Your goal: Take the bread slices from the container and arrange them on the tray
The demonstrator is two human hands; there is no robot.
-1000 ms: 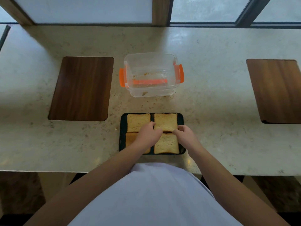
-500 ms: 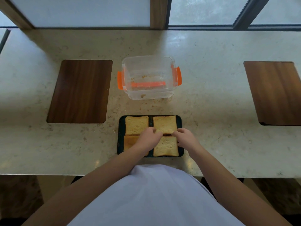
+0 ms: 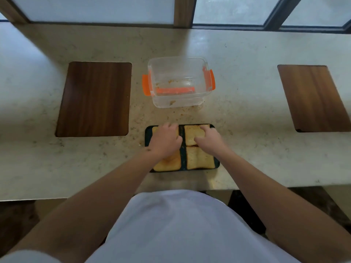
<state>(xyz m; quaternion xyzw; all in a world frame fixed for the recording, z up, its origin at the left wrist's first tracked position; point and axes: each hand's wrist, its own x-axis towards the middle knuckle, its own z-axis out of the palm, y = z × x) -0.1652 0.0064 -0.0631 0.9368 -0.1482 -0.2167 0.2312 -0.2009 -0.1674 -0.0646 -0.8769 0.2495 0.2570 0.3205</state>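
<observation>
Bread slices fill the dark tray point(image 3: 147, 136) under my hands. My left hand point(image 3: 166, 140) lies flat, fingers loose, on the far-left slice point(image 3: 154, 129); my right hand point(image 3: 208, 138) presses the far-right slice point(image 3: 191, 134), gripping nothing. Beyond my fingertips stands the clear container point(image 3: 178, 82), holding only crumbs.

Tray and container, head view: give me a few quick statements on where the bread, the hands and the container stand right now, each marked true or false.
1. The clear container holds no bread slices, only crumbs. True.
2. Bread slices lie on the dark tray. True.
3. The left hand is inside the container. False: it rests over the far-left slice on the tray.
4. The right hand is on the far-right slice. True.
5. The container stands on the wooden board. False: it stands on the stone counter, beside the board.
</observation>
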